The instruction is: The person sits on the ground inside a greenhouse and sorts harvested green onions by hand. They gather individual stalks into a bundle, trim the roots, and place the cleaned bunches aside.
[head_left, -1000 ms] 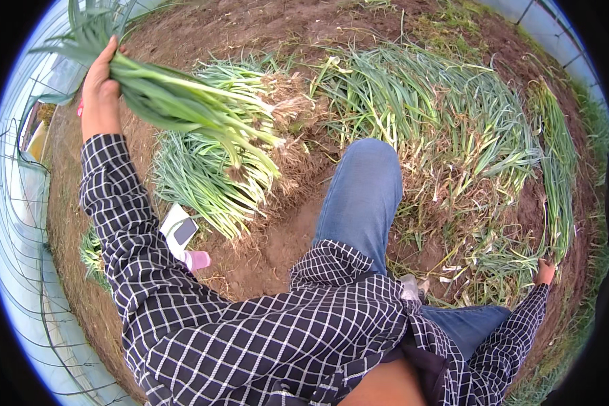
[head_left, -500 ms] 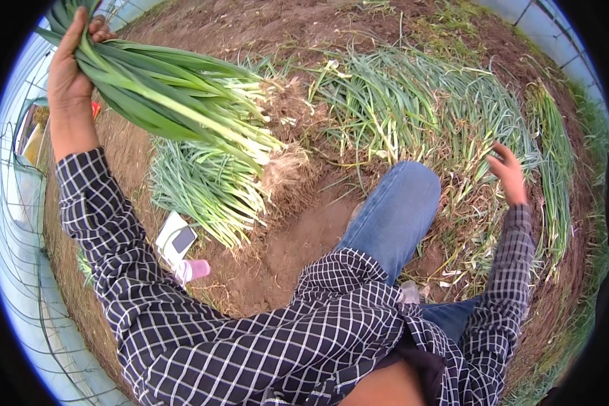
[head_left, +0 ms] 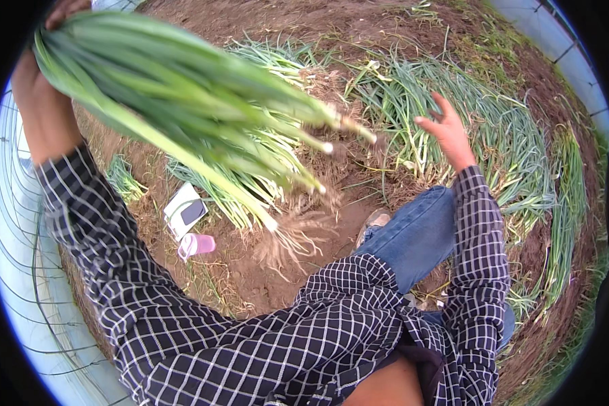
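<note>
A thick bunch of leeks (head_left: 162,81) slants across the upper left, green leaves toward the rim and white shanks with stringy roots toward the middle. My left hand (head_left: 39,84) is raised and closed around the leafy end, its fingers partly hidden by the leaves and the picture's edge. The bunch is blurred by motion. My right hand (head_left: 451,135) hovers above the spread leeks (head_left: 501,128) with fingers apart and nothing in them. Under the held bunch lies a pile of leeks (head_left: 216,196), partly covered from sight.
Left of the middle, a white device with a dark panel (head_left: 183,211) lies on the soil beside a pink cup (head_left: 197,245). My bent knee (head_left: 419,230) is near the right hand. A small leek clump (head_left: 123,178) lies by my left sleeve. Plastic sheeting (head_left: 30,271) curves along the left.
My left hand has moved to the left rim, and the bunch has swung nearer, its roots spreading apart. My right hand has moved left and farther out over the spread leeks.
</note>
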### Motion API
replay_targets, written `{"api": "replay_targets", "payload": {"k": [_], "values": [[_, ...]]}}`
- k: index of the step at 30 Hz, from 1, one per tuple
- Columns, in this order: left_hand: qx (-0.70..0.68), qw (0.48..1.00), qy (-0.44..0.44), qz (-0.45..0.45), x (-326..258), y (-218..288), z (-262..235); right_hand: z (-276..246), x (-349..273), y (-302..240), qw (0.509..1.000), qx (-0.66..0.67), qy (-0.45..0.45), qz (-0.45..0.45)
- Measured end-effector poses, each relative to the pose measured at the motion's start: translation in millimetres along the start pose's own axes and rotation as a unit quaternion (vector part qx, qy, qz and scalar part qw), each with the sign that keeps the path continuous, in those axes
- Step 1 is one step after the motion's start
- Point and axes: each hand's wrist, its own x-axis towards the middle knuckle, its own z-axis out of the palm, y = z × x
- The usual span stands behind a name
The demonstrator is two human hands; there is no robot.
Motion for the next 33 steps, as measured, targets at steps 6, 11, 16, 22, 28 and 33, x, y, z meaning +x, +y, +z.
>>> {"api": "replay_targets", "payload": {"k": [6,11,16,22,28,33], "values": [[0.152,0.95,0.234,-0.141,-51,-55,-63,-144,-17,4,0.975,-0.107,0.187,0.056],[0.408,0.769,0.435,-0.231,-112,-137,-236,-248,-69,23,0.958,-0.046,0.271,0.084],[0.461,0.679,0.451,-0.351,-160,-244,-225,-340,-173,43,0.93,-0.21,0.281,0.109],[0.57,0.694,0.254,-0.358,-223,-316,-230,-356,-224,45,0.904,-0.034,0.376,0.199],[0.456,0.766,0.111,-0.439,-187,-317,-120,-431,-271,142,0.9,-0.17,0.322,0.242],[0.415,0.846,0.015,-0.335,-119,-305,-17,-375,-265,162,0.897,0.06,0.334,0.283]]}}
